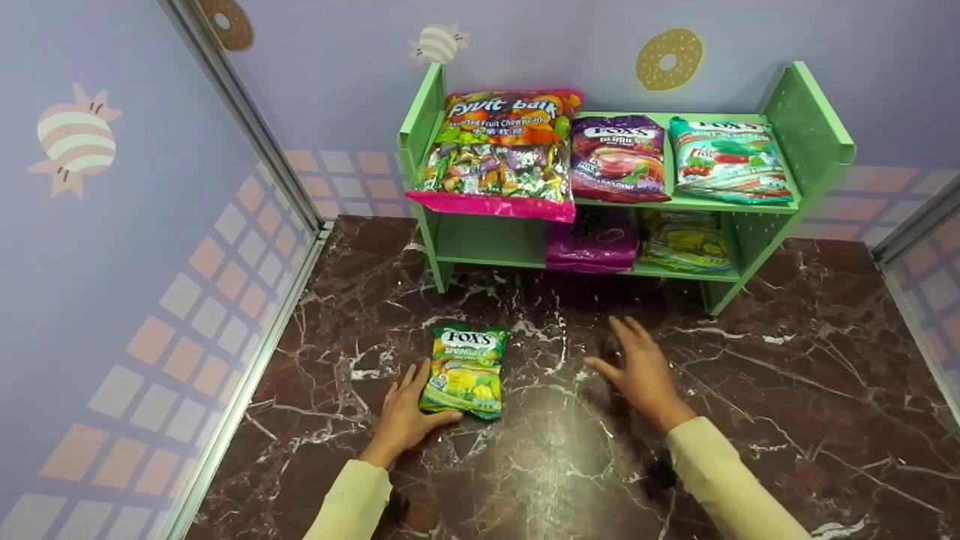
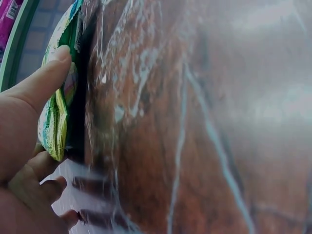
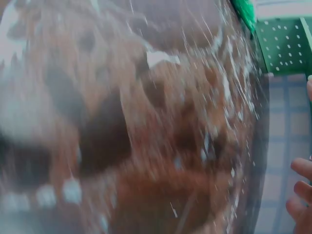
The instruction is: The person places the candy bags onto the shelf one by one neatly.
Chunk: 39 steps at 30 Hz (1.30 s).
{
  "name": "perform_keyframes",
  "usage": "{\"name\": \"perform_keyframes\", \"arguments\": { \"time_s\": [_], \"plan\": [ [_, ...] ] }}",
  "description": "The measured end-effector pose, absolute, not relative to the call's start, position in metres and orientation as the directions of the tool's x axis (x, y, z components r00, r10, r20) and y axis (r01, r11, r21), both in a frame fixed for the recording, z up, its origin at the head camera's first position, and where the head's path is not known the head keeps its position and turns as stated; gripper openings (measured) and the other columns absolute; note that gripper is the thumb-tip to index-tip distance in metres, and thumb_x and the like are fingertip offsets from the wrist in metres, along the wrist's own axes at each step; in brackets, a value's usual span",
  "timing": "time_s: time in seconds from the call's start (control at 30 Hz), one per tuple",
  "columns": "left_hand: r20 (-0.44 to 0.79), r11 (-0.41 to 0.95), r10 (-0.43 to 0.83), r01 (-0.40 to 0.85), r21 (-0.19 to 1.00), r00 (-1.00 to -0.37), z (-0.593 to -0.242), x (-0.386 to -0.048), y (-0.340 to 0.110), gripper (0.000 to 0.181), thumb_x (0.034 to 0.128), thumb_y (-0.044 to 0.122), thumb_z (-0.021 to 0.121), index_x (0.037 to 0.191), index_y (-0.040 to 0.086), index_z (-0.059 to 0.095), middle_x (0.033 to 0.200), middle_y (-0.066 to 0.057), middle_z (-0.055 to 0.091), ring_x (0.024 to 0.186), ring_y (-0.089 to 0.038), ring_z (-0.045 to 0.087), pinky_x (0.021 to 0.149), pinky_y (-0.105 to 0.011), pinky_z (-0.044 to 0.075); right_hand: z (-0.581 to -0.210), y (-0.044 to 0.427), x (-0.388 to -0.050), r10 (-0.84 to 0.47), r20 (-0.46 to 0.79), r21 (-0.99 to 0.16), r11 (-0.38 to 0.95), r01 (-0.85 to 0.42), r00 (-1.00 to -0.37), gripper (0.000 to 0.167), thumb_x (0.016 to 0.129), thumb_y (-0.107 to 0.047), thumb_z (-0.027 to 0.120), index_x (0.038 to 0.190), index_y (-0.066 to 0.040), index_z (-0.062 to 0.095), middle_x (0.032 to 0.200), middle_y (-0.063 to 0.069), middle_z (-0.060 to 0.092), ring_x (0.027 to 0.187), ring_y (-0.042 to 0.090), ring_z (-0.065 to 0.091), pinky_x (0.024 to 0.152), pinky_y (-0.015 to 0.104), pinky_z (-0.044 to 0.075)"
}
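Observation:
A green and yellow Fox's candy bag lies label up in front of the shelf. My left hand holds it at its lower left corner, thumb along the bottom edge and fingers at the left side. In the left wrist view the bag shows edge-on between the thumb and a finger of that hand. My right hand hovers over the floor to the right of the bag, fingers spread, holding nothing. Only its fingertips show at the right edge of the blurred right wrist view.
A green two-tier shelf stands against the wall. Its top bears a large Fyvit candy bag, a berries bag and a mint bag. Below sit a purple bag and a yellow-green bag. The floor is brown marble.

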State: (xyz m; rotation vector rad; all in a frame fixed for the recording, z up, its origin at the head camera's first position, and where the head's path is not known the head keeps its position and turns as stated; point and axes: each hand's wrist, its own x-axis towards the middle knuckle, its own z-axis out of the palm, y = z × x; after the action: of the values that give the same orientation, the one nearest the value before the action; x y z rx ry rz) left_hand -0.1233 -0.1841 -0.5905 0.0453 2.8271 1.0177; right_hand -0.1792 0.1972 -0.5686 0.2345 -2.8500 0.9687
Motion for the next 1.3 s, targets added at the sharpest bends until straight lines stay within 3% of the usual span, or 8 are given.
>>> {"name": "perform_keyframes", "arguments": {
  "time_s": [0.43, 0.8, 1.3],
  "plan": [
    [-0.076, 0.772, 0.087, 0.019, 0.635, -0.993, -0.588, -0.124, -0.161, 0.098, 0.0711, 0.055, 0.077, 0.151, 0.017, 0.035, 0.157, -0.022, 0.028, 0.144, -0.043, 0.026, 0.116, -0.061, 0.017, -0.586, 0.145, -0.162, -0.269, 0.041, -0.66, 0.716, -0.228, -0.962, 0.101, 0.071, -0.047, 0.081, 0.151, -0.01, 0.032, 0.156, 0.028, 0.022, 0.139, 0.048, 0.031, 0.106, 0.064, 0.031],
    [-0.065, 0.772, 0.127, 0.057, 0.634, -0.99, -0.589, -0.127, -0.144, 0.09, 0.0765, 0.051, 0.075, 0.15, 0.014, 0.037, 0.154, -0.022, 0.032, 0.143, -0.041, 0.031, 0.117, -0.06, 0.016, -0.588, 0.12, -0.157, -0.34, -0.033, -0.582, 0.771, -0.258, -0.94, 0.112, 0.067, -0.06, 0.078, 0.154, -0.013, 0.025, 0.159, 0.024, 0.019, 0.14, 0.051, 0.027, 0.106, 0.067, 0.031],
    [-0.053, 0.774, 0.184, 0.111, 0.624, -0.982, -0.59, -0.13, -0.126, 0.091, 0.0769, 0.046, 0.077, 0.15, 0.01, 0.036, 0.152, -0.015, 0.04, 0.146, -0.031, 0.03, 0.119, -0.056, 0.013, -0.595, 0.109, -0.153, -0.29, -0.036, -0.594, 0.776, -0.213, -0.956, 0.112, 0.068, -0.044, 0.085, 0.153, -0.004, 0.024, 0.156, 0.026, 0.024, 0.143, 0.045, 0.027, 0.107, 0.061, 0.035]
  ]
}}
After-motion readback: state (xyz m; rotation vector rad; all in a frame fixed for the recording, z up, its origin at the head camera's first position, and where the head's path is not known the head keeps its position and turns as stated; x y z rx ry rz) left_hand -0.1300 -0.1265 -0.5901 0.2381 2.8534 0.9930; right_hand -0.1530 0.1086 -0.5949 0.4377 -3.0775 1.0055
